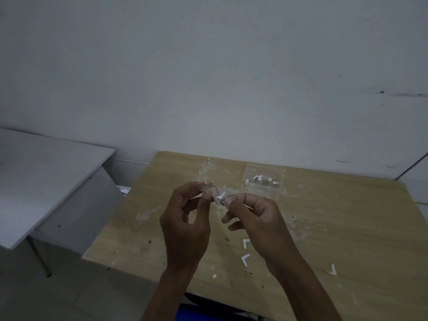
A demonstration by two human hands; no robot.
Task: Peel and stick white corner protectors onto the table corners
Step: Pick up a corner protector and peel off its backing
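Protector (214,193) pinched steady in left hand (185,224); backing (222,195) nipped by right hand (259,218) fingertips, likely for peeling above table (347,228).

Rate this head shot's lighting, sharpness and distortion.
Head view: dim and flat, no glare; wide-angle bends the wooden table edges; the corner protector pinched between left hand and right hand is soft, its detail unclear.

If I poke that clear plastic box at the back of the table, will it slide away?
Probably yes. The clear box looks thin-walled and holds only a few small white bits, so it is likely very light. It sits flat on the wooden table, so it should slide rather than roll, and might tip if poked high.
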